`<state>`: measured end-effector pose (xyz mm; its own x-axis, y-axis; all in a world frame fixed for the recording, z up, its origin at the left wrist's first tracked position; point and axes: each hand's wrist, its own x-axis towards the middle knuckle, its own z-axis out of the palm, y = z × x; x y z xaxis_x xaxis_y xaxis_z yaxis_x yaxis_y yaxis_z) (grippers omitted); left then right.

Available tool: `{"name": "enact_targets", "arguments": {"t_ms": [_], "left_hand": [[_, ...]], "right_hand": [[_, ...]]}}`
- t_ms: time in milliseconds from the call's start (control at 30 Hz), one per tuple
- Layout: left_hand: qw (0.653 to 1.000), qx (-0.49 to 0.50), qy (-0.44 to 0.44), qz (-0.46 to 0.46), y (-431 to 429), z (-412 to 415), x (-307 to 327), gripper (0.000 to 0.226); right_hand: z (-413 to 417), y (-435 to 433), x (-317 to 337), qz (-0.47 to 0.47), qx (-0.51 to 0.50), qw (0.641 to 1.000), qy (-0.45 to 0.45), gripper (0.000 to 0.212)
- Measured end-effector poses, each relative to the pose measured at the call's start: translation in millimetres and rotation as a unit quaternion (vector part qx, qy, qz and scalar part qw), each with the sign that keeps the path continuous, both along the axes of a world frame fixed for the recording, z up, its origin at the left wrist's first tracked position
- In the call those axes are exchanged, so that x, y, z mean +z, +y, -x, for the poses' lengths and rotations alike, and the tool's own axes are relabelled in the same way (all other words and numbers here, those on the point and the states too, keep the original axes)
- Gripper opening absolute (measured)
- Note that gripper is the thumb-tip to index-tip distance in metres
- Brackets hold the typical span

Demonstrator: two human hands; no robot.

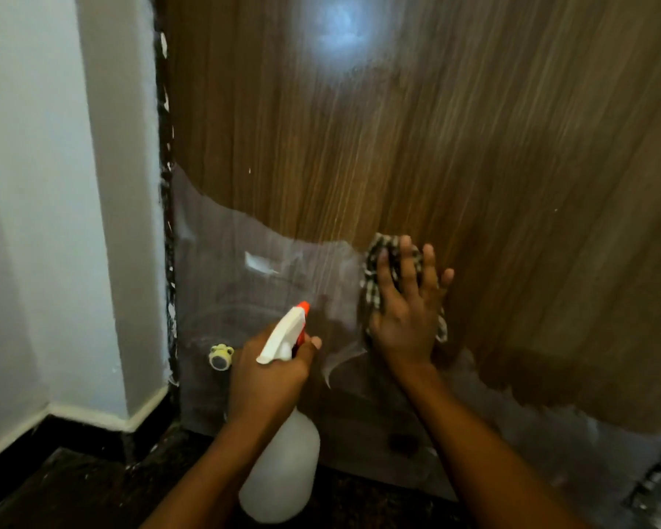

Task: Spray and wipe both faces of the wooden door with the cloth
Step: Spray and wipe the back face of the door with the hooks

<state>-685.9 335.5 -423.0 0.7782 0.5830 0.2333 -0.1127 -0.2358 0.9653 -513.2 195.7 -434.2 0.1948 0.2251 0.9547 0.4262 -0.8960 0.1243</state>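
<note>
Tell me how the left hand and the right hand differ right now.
The left hand grips the spray bottle by its neck; the right hand presses the cloth flat on the door. The left hand's fingers curl round the bottle; the right hand's fingers are straight and spread. The left hand sits lower than the right hand. Both work at the door's lower part.

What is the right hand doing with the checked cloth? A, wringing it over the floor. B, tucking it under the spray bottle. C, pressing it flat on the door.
C: the right hand lies with fingers straight over the checked cloth, flat against the wooden door, while the left hand holds the spray bottle.
</note>
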Motion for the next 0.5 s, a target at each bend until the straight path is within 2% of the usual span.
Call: {"name": "enact_targets", "arguments": {"t_ms": [100, 167, 200, 267, 300, 333, 400, 467, 500], "left_hand": [[1.000, 0.001, -0.022, 0.007, 19.4, -6.3, 16.1, 0.012], [1.000, 0.002, -0.018, 0.014, 34.5, -13.5, 18.5, 0.032], [1.000, 0.001, -0.012, 0.020, 41.3, -16.5, 19.6, 0.034], [1.000, -0.005, -0.007, 0.022, 53.9, -20.2, 20.3, 0.018], [1.000, -0.007, -0.005, 0.023, 57.3, -19.2, 20.1, 0.011], [1.000, -0.007, -0.002, 0.021, 59.8, -17.7, 19.3, 0.014], [1.000, -0.017, 0.015, 0.014, 63.8, -10.9, 20.4, 0.019], [1.000, -0.020, 0.003, 0.016, 74.8, -5.4, 25.2, 0.013], [1.000, -0.012, -0.004, 0.020, 83.1, -2.8, 29.3, 0.019]], "right_hand": [[-4.6, 40.3, 2.3, 0.092, 0.034, 0.994, -0.044, 0.062], [-9.9, 45.4, -20.0, 0.209, 0.066, 0.974, -0.053, 0.066], [-13.7, 39.7, -32.2, 0.266, 0.073, 0.960, -0.053, 0.066], [-20.7, 18.0, -51.2, 0.336, 0.063, 0.938, -0.049, 0.066], [-20.6, 3.7, -56.6, 0.341, 0.052, 0.938, -0.040, 0.068], [-17.9, -9.8, -58.0, 0.323, 0.034, 0.945, -0.025, 0.070], [-8.5, -20.7, -47.3, 0.218, -0.006, 0.976, 0.010, 0.069], [-1.6, 7.9, -12.9, 0.090, -0.019, 0.995, 0.028, 0.064], [0.1, 34.9, 7.4, 0.063, -0.005, 0.998, 0.026, 0.062]]}}
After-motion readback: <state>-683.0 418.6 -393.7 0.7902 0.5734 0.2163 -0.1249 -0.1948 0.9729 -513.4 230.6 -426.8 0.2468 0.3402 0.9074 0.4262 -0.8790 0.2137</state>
